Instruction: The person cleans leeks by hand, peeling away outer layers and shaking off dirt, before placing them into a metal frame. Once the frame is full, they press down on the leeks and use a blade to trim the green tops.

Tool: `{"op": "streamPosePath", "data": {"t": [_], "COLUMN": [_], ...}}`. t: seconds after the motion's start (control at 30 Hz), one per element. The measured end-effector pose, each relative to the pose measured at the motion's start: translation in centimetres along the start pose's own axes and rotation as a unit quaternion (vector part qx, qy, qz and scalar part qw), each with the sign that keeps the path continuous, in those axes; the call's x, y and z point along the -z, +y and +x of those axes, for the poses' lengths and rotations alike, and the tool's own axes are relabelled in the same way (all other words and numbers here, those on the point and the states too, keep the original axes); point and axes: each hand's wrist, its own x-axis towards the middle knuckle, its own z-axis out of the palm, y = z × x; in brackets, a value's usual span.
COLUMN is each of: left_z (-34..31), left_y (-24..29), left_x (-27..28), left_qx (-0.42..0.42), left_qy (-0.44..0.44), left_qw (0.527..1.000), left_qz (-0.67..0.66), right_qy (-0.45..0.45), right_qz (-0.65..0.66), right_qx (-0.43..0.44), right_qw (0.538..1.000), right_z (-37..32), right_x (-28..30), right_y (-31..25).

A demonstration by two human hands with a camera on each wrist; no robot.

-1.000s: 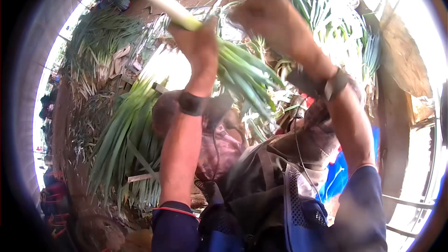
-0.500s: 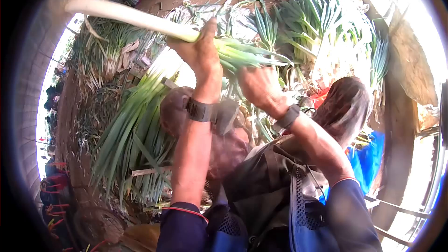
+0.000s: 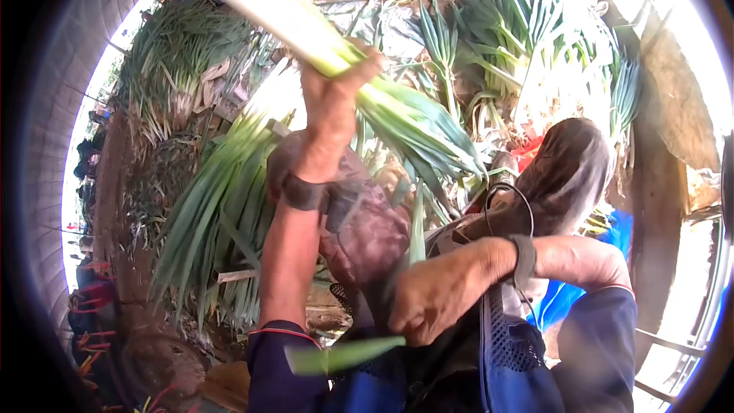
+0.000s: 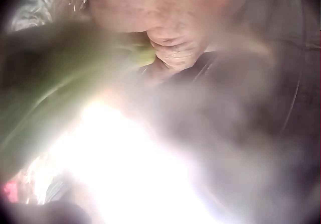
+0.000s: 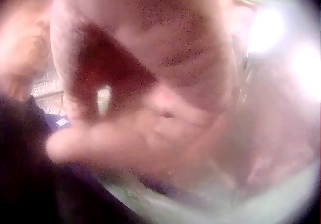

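My left hand (image 3: 334, 95) grips a leek (image 3: 294, 27) round the place where its white shank turns green. The shank slants to the upper left and the green leaves (image 3: 420, 126) fan out to the lower right. Low over the lap, my right hand (image 3: 451, 291) has its fingers curled round a torn leek leaf (image 3: 348, 356). One end of the leaf sticks out to the left of the fist, and a pale green strip (image 3: 417, 226) rises behind the hand. Glare washes out much of the left wrist view, where green leaf (image 4: 60, 83) shows beside the hand.
A bundle of leeks (image 3: 214, 206) lies left of the knees across a wooden bar (image 3: 237, 275). More leeks are heaped at the back left (image 3: 180, 53) and back right (image 3: 527, 46). A blue plastic sheet (image 3: 562, 302) lies at the right. Leaf scraps cover the ground.
My right hand came down from the upper right to the leek's leaves, then back to the lap with a leaf. The left hand keeps its hold while the shank's end swings up and nearer.
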Motion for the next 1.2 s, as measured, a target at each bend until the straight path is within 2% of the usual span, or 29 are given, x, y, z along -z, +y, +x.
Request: {"op": "streamPosePath", "data": {"t": [0.03,0.07,0.1,0.13,0.17,0.2,0.27,0.3,0.33,0.4,0.43,0.47,0.53,0.57,0.63,0.67,0.73,0.87,0.97,1.0,1.1,1.13,1.17,1.2], "left_z": [0.8,1.3,1.8,2.3,2.7,2.9,3.5,3.7,3.8,3.9,3.9,3.7,3.1,2.9,2.3,2.1,1.8,1.4,1.3,1.2,1.6,1.8,1.9,1.9], "left_y": [0.4,1.0,1.7,2.3,3.1,3.9,5.1,5.5,5.8,5.9,5.6,5.2,4.8,4.6,4.8,4.8,4.4,4.0,3.9,3.9,4.1,4.4,4.7,5.3], "left_x": [0.5,1.4,2.1,2.7,3.3,3.8,4.2,4.5,4.6,4.3,4.2,4.2,4.1,4.3,4.2,4.5,4.8,4.5,4.7,5.0,6.1,6.6,7.1,7.5], "left_qx": [-0.03,-0.013,-0.037,-0.059,-0.07,-0.083,-0.109,-0.126,-0.141,-0.147,-0.155,-0.161,-0.173,-0.171,-0.154,-0.155,-0.162,-0.171,-0.177,-0.173,-0.16,-0.151,-0.153,-0.16], "left_qy": [0.007,0.011,0.024,0.037,0.058,0.081,0.123,0.163,0.201,0.226,0.25,0.274,0.27,0.272,0.285,0.289,0.278,0.274,0.302,0.295,0.296,0.303,0.303,0.321], "left_qw": [1.0,1.0,0.999,0.997,0.994,0.99,0.983,0.976,0.967,0.959,0.95,0.941,0.938,0.938,0.937,0.936,0.937,0.936,0.927,0.929,0.93,0.93,0.93,0.924], "left_qz": [-0.001,0.002,-0.022,-0.045,-0.065,-0.084,-0.076,-0.073,-0.07,-0.088,-0.104,-0.12,-0.13,-0.132,-0.133,-0.132,-0.138,-0.144,-0.133,-0.14,-0.146,-0.143,-0.144,-0.136], "right_qy": [0.005,0.009,0.159,0.297,0.29,0.22,0.247,0.339,0.366,0.459,0.471,0.509,0.516,0.513,0.526,0.521,0.549,0.483,0.467,0.465,0.348,0.284,0.286,0.286], "right_qz": [-0.067,-0.074,0.0,0.075,-0.211,-0.452,-0.492,-0.454,-0.442,-0.488,-0.489,-0.547,-0.625,-0.628,-0.679,-0.721,-0.638,-0.661,-0.594,-0.595,-0.511,-0.515,-0.543,-0.544], "right_qx": [-0.055,-0.056,0.139,0.328,-0.038,-0.394,-0.453,-0.414,-0.399,-0.363,-0.375,-0.335,-0.3,-0.298,-0.282,-0.219,-0.257,-0.296,-0.295,-0.295,-0.433,-0.416,-0.348,-0.348], "right_qw": [0.996,0.996,0.977,0.894,0.933,0.769,0.702,0.713,0.716,0.647,0.631,0.574,0.503,0.504,0.427,0.401,0.475,0.492,0.585,0.586,0.656,0.693,0.708,0.708], "right_z": [-0.5,-1.8,-3.6,-5.0,-5.9,-6.4,-6.4,-6.0,-5.4,-3.2,-2.0,-1.1,0.0,-0.1,0.7,0.7,0.3,-0.4,-0.4,-0.6,-1.1,-2.1,-3.2,-4.0], "right_x": [0.2,0.9,1.5,2.2,3.3,4.1,4.7,5.1,6.2,7.4,8.1,8.6,10.4,11.0,11.4,11.0,11.2,11.6,11.6,11.4,10.2,9.6,8.1,7.0], "right_y": [-1.2,0.1,2.9,4.4,1.5,-1.7,-2.7,-1.7,-1.2,-1.4,-2.2,-1.5,-0.1,0.2,-0.5,-0.9,-0.2,1.2,1.3,1.7,2.8,3.6,4.4,5.9]}}
